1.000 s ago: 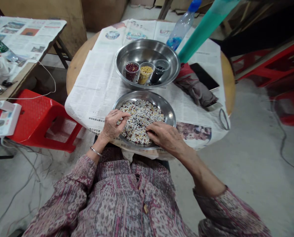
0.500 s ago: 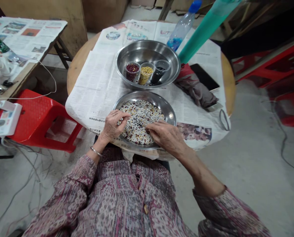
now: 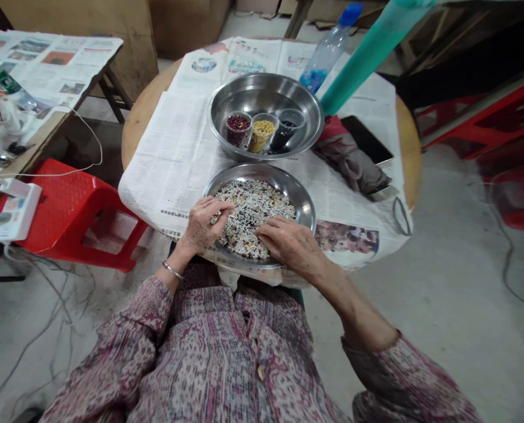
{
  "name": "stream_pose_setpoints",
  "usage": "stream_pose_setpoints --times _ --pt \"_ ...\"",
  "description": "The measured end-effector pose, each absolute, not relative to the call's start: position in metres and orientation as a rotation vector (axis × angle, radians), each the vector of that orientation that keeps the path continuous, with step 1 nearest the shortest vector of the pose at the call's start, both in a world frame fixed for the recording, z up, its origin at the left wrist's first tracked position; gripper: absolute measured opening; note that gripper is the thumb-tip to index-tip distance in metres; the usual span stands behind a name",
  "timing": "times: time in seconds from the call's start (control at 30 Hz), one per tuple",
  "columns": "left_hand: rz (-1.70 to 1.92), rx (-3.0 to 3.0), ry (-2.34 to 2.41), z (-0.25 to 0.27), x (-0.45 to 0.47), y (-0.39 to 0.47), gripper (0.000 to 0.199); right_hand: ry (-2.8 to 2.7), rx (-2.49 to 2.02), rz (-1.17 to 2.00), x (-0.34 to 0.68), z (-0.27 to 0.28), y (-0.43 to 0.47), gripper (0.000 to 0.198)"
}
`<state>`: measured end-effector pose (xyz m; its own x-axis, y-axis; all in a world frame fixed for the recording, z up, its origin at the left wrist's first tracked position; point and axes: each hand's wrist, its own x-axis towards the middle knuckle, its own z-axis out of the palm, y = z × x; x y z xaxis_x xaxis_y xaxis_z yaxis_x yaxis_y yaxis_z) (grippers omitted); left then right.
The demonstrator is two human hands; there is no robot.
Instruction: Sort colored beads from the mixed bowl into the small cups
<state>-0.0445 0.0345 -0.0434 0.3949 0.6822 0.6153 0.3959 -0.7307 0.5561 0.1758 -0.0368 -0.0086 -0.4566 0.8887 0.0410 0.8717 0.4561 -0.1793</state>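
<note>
A shallow steel basin [image 3: 305, 205] holds a spread of mixed grains [image 3: 248, 202], mostly white with black, yellow and dark red bits among them. Over the basin's left side, my left hand [image 3: 204, 223] is curled, thumb and forefinger tips close together; anything between them is too small to see. My right hand [image 3: 291, 241] reaches in from the right, fingertips pinched down at the grains, hiding what they hold. Behind, a larger steel basin [image 3: 266, 85] contains three clear cups: one of dark red beans [image 3: 238, 123], one of yellow beans [image 3: 262, 127], one of black beans [image 3: 287, 126].
Newspaper [image 3: 156, 158] covers the round table. A plastic bottle [image 3: 326, 56], a green tube [image 3: 363, 56], a grey-red cloth bundle [image 3: 348, 158] and a phone [image 3: 368, 140] lie beyond. At left stand a red stool [image 3: 77, 205] with a power strip [image 3: 17, 211] and another table.
My right hand has shifted slightly left over the grains, its fingertips still pinched. My left hand keeps its place at the basin's left side. The whole view has drifted a little.
</note>
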Motion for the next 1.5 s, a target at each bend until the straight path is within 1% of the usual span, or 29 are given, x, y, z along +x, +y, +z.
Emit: stream_pose_setpoints --times 0.13,0.27,0.43,0.6,0.8,1.03,1.5 --pt "1.271 2.341 0.926 -0.044 -0.044 0.035 0.011 -2.457 -1.566 0.222 0.179 -0.007 -0.038 0.018" --pt "1.293 2.346 0.902 -0.045 -0.044 0.036 0.012 -2.355 -1.587 0.36 0.182 -0.006 -0.04 0.014" --pt "1.288 2.354 0.91 -0.046 -0.044 0.036 0.011 -2.377 -1.561 0.495 0.179 -0.006 -0.044 0.014" --pt "1.289 2.356 0.908 -0.045 -0.044 0.036 0.011 -2.5 -1.396 0.563 0.174 -0.006 -0.043 0.016" --pt "1.303 2.349 0.898 -0.046 -0.044 0.036 0.01 -2.665 -1.333 0.503 0.172 -0.013 -0.039 0.021" --pt "1.327 2.337 0.879 -0.046 -0.044 0.036 0.01 -2.739 -1.321 0.502 0.171 -0.012 -0.038 0.019" --pt "1.338 2.339 0.87 -0.046 -0.044 0.036 0.012 -2.635 -1.397 0.539 0.17 -0.013 -0.04 0.013"
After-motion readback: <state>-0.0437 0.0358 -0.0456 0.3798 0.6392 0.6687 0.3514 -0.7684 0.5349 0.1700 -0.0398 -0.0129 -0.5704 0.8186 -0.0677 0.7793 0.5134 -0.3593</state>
